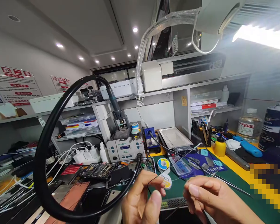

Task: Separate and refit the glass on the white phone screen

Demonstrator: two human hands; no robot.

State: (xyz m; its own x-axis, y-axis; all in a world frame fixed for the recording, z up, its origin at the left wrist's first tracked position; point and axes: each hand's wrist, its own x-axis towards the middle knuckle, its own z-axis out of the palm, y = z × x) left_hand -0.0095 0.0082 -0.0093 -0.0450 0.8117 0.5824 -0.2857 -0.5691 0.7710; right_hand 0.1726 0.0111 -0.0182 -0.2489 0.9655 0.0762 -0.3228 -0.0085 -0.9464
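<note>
In the lower middle, my left hand is curled, with a gap between thumb tip and index tip. A thin dark wire crosses its index finger and runs up to the right. To the right, my right hand has thumb and fingers pressed together; what they hold is too small to tell. Between and behind the hands lie a round white-and-yellow label and a solder wire spool. Long metal tweezers lie behind my right hand. Below the hands a black strip crosses the green mat.
A thick black hose loops at left from a hot-air station. Phones and circuit boards fill the left. A yellow bottle, a blue tool and a clear bottle stand or lie at right. A lamp hangs overhead.
</note>
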